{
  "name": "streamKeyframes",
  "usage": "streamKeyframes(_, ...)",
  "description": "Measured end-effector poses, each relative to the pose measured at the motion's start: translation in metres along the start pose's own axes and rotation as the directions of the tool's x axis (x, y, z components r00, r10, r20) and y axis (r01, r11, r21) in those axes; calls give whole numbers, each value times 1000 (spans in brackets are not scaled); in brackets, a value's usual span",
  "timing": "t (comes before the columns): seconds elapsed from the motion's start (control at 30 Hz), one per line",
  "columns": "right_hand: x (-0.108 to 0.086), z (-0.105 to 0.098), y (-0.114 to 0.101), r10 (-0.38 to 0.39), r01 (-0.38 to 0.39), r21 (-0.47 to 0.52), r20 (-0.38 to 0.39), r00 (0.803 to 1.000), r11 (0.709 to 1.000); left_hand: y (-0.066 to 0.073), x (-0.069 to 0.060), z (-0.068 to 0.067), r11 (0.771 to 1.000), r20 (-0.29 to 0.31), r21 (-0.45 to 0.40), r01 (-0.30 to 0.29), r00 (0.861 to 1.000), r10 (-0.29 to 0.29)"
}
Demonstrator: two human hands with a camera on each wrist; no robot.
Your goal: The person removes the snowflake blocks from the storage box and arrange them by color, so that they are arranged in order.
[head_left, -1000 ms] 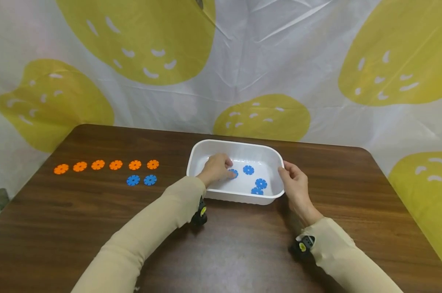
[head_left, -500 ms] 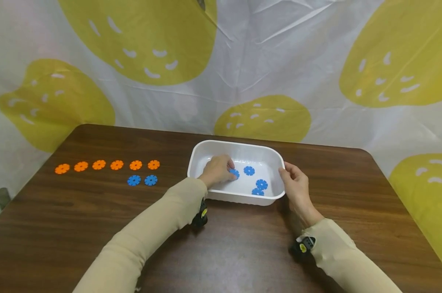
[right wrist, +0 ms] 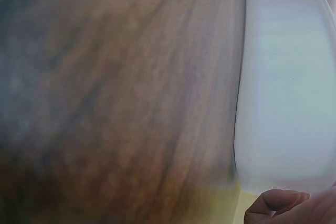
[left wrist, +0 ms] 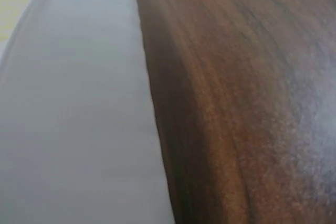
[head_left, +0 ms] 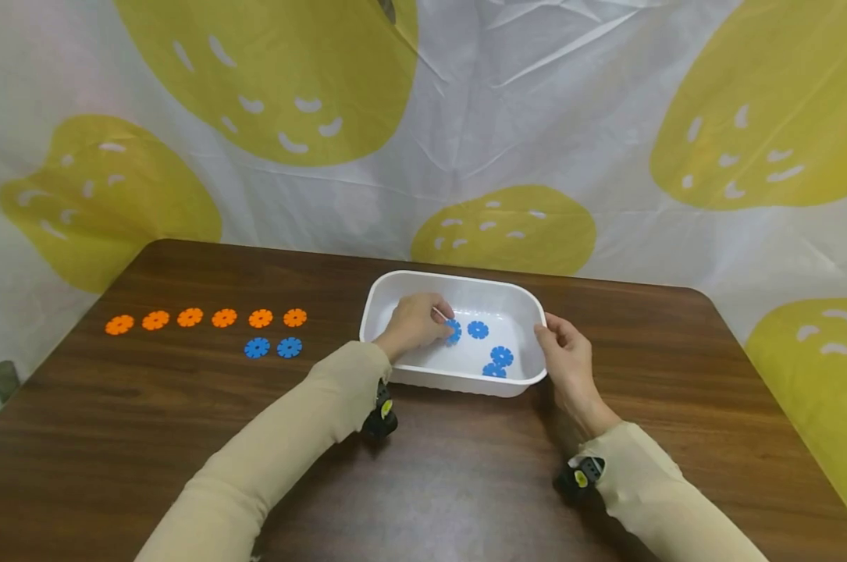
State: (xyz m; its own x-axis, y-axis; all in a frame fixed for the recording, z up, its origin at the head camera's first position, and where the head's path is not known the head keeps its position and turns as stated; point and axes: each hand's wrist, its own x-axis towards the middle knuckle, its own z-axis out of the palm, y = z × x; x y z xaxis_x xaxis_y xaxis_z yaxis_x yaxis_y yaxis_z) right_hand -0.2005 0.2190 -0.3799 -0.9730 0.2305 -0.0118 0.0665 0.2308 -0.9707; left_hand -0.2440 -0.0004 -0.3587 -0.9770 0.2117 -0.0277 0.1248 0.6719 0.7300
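Observation:
A white plastic bin (head_left: 458, 382) stands on the wooden table. Inside it, my left hand (head_left: 416, 321) pinches a blue notched disc (head_left: 454, 332) between thumb and fingers; the disc is tilted up. Several more blue discs (head_left: 477, 330) lie flat on the bin's floor to the right, two of them overlapping. My right hand (head_left: 569, 361) grips the bin's right end, thumb at the rim. In the left wrist view only the bin's outer wall (left wrist: 79, 108) and the table show. The right wrist view has the bin wall (right wrist: 289, 87) with part of my right hand (right wrist: 281, 207) below.
Left of the bin, a row of several orange notched discs (head_left: 190, 317) lies on the table (head_left: 423, 476). Two blue discs (head_left: 290, 347) sit in front of that row's right end. Behind the table hangs a white curtain (head_left: 325, 203) with yellow fruit shapes.
Within the bin, my left fingers have closed on the blue disc and tilted it up from the floor. My right hand keeps its place on the bin.

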Motion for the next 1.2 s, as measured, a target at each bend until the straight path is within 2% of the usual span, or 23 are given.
streamKeyframes(0.13,0,0,-1,5,-5,1,-4,1000,1000,3,-3,-6,996,-1,-88,-2,1000,2)
streamKeyframes(0.27,1,-1,-1,1,-1,6,-7,1000,1000,7,-9,-14,980,-17,-198,-10,1000,7)
streamKeyframes(0.47,1,-2,0,2,-2,1,-6,1000,1000,7,-20,-25,931,-31,-364,-1,999,-12)
streamKeyframes(0.6,1,-2,1,0,0,3,-8,1000,1000,4,-26,-35,904,-45,-428,15,998,-38)
streamKeyframes(0.73,1,-1,1,-8,9,19,-12,1000,1000,-3,-35,-50,872,-60,-488,33,996,-72)
streamKeyframes(0.8,1,-1,1,-17,17,24,-14,1000,1000,-10,-40,-59,857,-67,-512,50,993,-98)
streamKeyframes(0.93,1,-2,1,-50,51,34,-18,999,998,-30,-51,-77,844,-100,-533,62,986,-135)
streamKeyframes(0.97,1,-2,1,-61,63,59,-24,998,996,-36,-54,-82,843,-111,-535,57,984,-137)
streamKeyframes(1.1,1,-2,2,-60,62,56,-29,998,997,-64,-68,-103,846,-139,-530,47,980,-142)
streamKeyframes(1.2,3,-2,2,-32,33,19,-22,999,999,-85,-80,-118,853,-138,-516,86,974,-182)
